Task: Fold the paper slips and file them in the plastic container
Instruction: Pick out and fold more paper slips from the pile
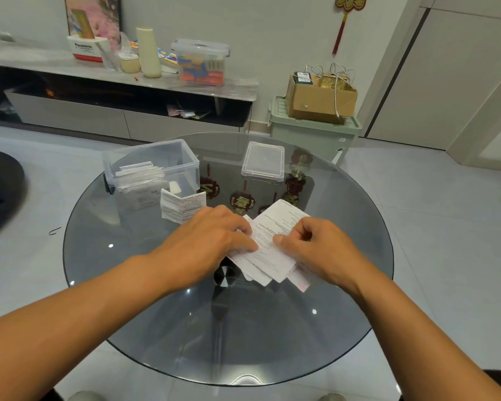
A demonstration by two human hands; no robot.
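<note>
Your left hand [211, 241] lies flat on the fanned stack of paper slips [272, 256] near the middle of the round glass bench [156, 328], fingers straight and together, pressing the top slip. Your right hand [315, 250] pinches that slip's right edge, fingers curled, thumb tip on the paper. One folded slip [182, 208] stands just beside the clear plastic container [185, 160] at the bench's far left; touching or apart, cannot tell. Folded slips [141, 176] are filed upright inside the container. Its lid [263, 163] lies flat at the far side, well apart from the container.
</note>
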